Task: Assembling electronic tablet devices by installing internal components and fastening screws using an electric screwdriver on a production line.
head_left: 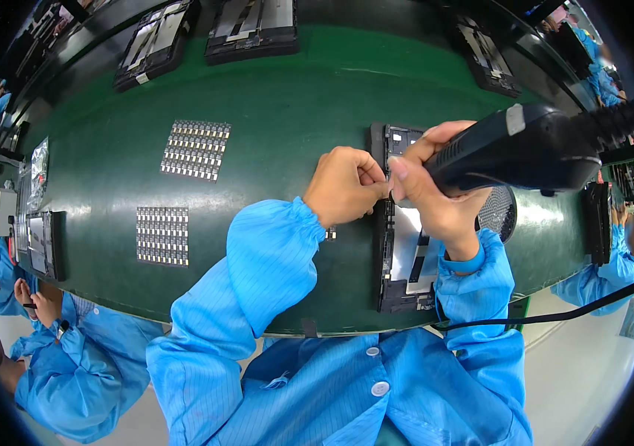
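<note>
An open tablet-like housing [406, 253], black-framed with a silvery plate inside, lies on the table in front of me, right of centre. My left hand [350, 186] is at its left edge, thumb and forefinger pinched; whatever is between them is too small to make out. Opposite it is my right hand [439, 189], closed around a thick black corded hand tool [517, 149]. The tool's working tip is hidden by my fingers. My right fingertips are close to the left ones, over the housing. A small part [331, 234] shows beneath my left wrist.
Two sheets of small parts [196, 150] [162, 236] lie left on the green table [272, 111]. More housings [251, 33] stand along the back. A round dark dish [499, 214] sits beyond my right wrist. A black cord [554, 316] runs rightward. A co-worker [86, 364] is at left.
</note>
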